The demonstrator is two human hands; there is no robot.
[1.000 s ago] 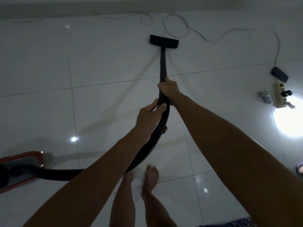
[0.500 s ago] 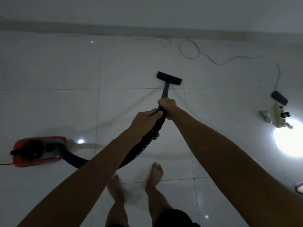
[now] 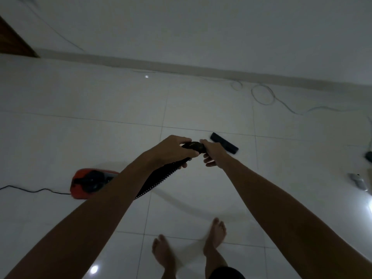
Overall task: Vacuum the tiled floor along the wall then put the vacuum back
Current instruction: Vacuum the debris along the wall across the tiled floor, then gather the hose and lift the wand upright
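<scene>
Where the pale wall (image 3: 201, 27) meets it at a grey skirting, the floor (image 3: 80, 137) spreads out in large glossy white tiles with thin dark grout lines and small bright glints. Left of the forearms sits the vacuum (image 3: 90, 183), a low rounded red body with a black top, a thin black cord trailing off to the left. From it a black ribbed hose (image 3: 159, 180) rises at a slant to the hands. The nozzle (image 3: 224, 146), a flat black bar, lies on the tiles just beyond the right hand; the wand between is hidden. A thin pale cable (image 3: 263, 95) loops along the skirting. Two bare feet (image 3: 216, 234) stand on the tiles below.

The left hand (image 3: 171, 150) curls over the top of the hose end and grips it. The right hand (image 3: 213, 154) holds the dark handle piece from the other side, its lower fingers (image 3: 209, 163) loosely spread.

Compared with half a second ago, the view has tilted up, showing far more wall and a brown edge at upper left. The nozzle has come close to the hands and the visible wand has vanished behind them. The vacuum now appears nearer the left forearm, and the bright patch at right has slid almost out of view.
</scene>
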